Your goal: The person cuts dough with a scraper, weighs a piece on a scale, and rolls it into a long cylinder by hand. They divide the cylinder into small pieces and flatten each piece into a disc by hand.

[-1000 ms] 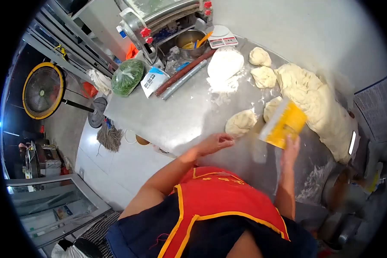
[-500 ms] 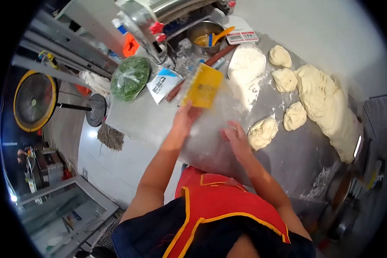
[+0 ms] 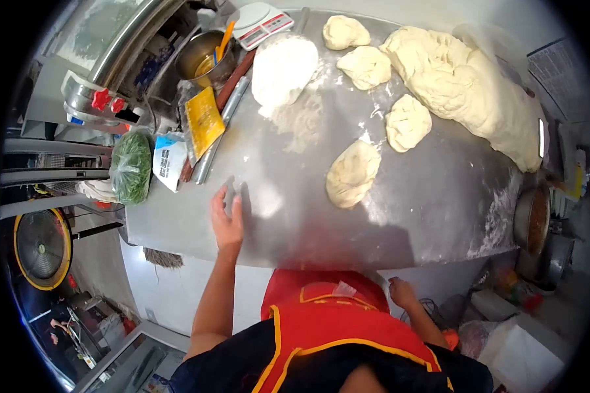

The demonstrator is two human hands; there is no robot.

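Observation:
My left hand (image 3: 227,219) is over the near-left part of the metal table (image 3: 269,242), empty, its fingers apart. Just beyond it lies a yellow packet (image 3: 204,121) with a clear margin, resting across a brown rolling pin (image 3: 236,82) and a silver rod (image 3: 221,147). My right hand (image 3: 402,292) is low beside my apron, near the table's front edge; its fingers look curled but are too small and partly hidden to make out. Nearest to it on the table is a dough piece (image 3: 353,175). More dough pieces (image 3: 408,123) sit beyond, beside a large dough mass (image 3: 465,92).
A flour heap (image 3: 283,69) lies near a white scale (image 3: 259,26) and a metal bowl (image 3: 206,59) with an orange-handled tool. At left are a white-blue packet (image 3: 168,160), bagged greens (image 3: 131,167) and a roller machine (image 3: 105,98). A fan (image 3: 42,249) stands off the table.
The yellow packet has left my left hand and lies on the rolling pin and rod. My right hand has dropped from over the table to my side. The view has turned rightward.

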